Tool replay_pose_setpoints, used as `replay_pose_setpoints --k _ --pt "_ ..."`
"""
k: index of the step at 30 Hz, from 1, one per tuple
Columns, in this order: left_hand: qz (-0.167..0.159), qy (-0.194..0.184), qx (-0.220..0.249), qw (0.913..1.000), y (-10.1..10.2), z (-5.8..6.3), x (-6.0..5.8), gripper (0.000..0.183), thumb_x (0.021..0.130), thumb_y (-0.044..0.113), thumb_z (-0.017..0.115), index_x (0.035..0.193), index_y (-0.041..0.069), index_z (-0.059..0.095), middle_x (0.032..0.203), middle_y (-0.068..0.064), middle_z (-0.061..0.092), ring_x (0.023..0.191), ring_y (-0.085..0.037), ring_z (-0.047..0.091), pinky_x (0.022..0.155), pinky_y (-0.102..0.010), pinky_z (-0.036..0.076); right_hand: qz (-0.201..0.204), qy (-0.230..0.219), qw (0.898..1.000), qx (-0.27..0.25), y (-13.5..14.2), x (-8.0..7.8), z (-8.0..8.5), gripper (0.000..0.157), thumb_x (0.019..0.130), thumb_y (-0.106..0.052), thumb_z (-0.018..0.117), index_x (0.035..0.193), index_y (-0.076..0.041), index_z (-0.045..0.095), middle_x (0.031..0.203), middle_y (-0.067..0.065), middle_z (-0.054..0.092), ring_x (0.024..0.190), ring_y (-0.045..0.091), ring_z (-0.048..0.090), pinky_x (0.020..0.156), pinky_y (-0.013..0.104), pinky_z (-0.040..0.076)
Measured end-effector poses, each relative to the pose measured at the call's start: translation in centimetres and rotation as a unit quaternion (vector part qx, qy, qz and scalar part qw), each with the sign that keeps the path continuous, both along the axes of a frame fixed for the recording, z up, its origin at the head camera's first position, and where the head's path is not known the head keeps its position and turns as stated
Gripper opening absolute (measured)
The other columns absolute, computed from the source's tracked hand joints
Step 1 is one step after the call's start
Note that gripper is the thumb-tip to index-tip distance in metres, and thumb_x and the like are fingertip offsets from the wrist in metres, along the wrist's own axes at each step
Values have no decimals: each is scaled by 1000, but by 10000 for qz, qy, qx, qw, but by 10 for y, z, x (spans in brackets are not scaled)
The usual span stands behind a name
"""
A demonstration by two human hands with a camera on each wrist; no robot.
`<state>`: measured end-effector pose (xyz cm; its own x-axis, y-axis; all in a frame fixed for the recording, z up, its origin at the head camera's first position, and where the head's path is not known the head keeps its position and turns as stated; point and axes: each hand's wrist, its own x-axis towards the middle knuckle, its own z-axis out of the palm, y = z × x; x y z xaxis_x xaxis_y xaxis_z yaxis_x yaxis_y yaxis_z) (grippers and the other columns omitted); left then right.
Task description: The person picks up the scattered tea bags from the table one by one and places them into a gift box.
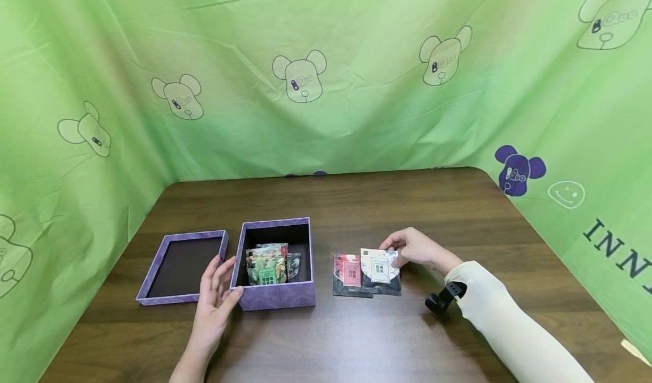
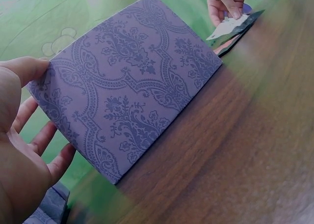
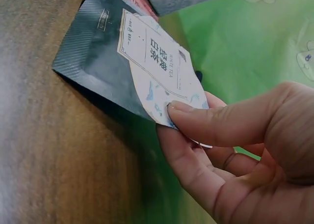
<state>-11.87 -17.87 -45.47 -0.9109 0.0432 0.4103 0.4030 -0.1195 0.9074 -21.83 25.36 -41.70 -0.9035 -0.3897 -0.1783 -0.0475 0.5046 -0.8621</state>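
A purple patterned box (image 1: 277, 296) stands on the table with its dark inside facing up. Several tea sachets (image 1: 267, 264) lie in it, the front one with a green label. My left hand (image 1: 214, 292) rests against the box's left side, thumb at the front corner and fingers loosely extended along the wall. To the right of the box, my right hand (image 1: 415, 249) pinches the upper right corner of a white tea sachet (image 3: 162, 62) between thumb and fingers. This sachet tilts up and partly overlaps a red-labelled tea sachet (image 1: 347, 275) on the table.
The box's purple lid (image 1: 183, 267) lies left of the box, inside facing up. Brown wood covers the table (image 1: 331, 343). A green printed cloth (image 1: 356, 128) hangs behind and on both sides. My right wrist wears a black strapped device (image 1: 444, 299).
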Motion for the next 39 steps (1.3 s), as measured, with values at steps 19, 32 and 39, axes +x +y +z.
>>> replay_pose_setpoints --k 19,32,39 --pt "31 -13 -32 10000 0 1 0 76 93 -19 48 156 11 20 143 12 48 133 -3 42 102 -18 35 -217 -193 9989 -364 0 3 12 34 66 18 71 100 16 67 88 10 68 77 19 58 63 28 54" --pt "-132 255 47 9996 0 0 0 77 93 -21 45 155 15 21 144 10 48 134 -4 41 103 -18 34 -134 -344 9956 -857 -5 -7 34 40 69 20 70 108 23 59 87 11 68 78 17 62 67 31 57" --pt "-161 301 62 9994 -1 -3 -2 76 92 -22 45 156 10 19 145 9 48 134 -5 41 105 -17 32 -159 -23 9975 -691 -17 -14 51 41 67 20 73 107 21 62 88 12 70 77 16 63 67 28 56"
